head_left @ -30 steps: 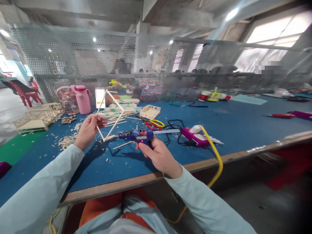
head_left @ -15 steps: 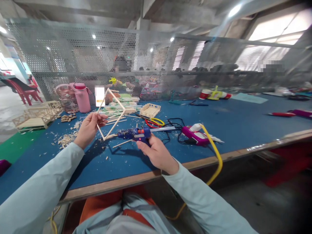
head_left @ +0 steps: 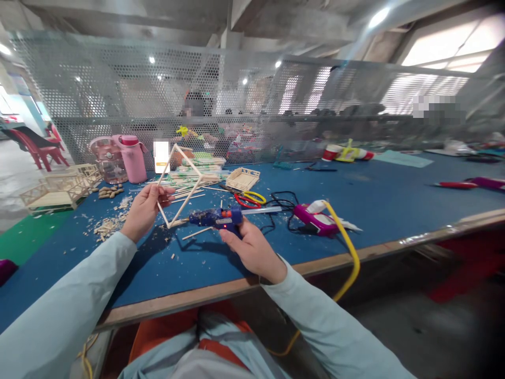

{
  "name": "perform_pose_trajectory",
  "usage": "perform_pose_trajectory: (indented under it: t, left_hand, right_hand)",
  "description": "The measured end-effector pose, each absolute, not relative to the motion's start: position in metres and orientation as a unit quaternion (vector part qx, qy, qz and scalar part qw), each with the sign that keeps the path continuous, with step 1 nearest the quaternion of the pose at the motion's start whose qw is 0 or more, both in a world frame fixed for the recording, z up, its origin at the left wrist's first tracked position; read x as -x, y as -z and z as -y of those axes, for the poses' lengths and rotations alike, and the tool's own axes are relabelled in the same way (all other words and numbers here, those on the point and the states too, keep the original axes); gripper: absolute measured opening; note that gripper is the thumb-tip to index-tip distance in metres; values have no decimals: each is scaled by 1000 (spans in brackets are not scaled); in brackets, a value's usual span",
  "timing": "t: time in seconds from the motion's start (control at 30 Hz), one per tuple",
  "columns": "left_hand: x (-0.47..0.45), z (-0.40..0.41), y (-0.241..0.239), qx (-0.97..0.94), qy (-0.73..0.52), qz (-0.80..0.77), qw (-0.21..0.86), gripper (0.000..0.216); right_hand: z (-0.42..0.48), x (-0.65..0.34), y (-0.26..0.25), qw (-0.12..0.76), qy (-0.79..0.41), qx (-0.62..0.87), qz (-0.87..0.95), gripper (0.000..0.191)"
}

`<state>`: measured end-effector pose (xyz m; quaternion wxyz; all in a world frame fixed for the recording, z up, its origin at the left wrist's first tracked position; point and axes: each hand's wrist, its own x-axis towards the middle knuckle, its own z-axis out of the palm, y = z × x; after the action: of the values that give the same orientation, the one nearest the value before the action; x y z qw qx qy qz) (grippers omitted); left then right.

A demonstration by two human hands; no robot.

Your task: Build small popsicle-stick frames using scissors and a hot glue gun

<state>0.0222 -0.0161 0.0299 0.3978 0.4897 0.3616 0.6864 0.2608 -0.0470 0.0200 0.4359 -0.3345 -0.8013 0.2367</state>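
Note:
My left hand pinches one side of a wooden stick frame, a four-sided outline of thin pale sticks held tilted above the table. In my right hand is a blue glue gun, its fingers wrapped round the handle and a small red light showing. The gun's nozzle points left at the frame's lowest corner; whether it touches there I cannot tell. A clear glue stick juts from the gun's back. One loose wooden stick lies on the table beneath the gun.
Scissors, a small wooden tray and bundled sticks lie behind my hands. At right sits a purple power strip with a yellow cable hanging over the table edge. A pink bottle and wooden models stand left.
Almost nothing differs. The glue gun and my right hand have shifted very slightly left; my left hand still holds the frame in the same place.

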Motion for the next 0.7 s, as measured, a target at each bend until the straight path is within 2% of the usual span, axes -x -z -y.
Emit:
perform_pose_trajectory:
  t: [0.23, 0.4, 0.5, 0.7]
  left_hand:
    - [-23, 20, -33, -421, -636, -444, 470, 24]
    - [-24, 20, -30, -367, -580, -504, 524, 7]
    - [-25, 20, -28, -365, -570, -509, 531, 9]
    - [-26, 22, -29, -386, -555, -503, 539, 12]
  right_hand:
    - [47, -273, -22, 458, -181, 363, 791, 33]
    - [40, -288, -25, 507, -66, 392, 765, 33]
    - [32, -292, -33, 513, 2, 390, 765, 34]
    - [19, -292, -51, 496, 62, 379, 779, 32]
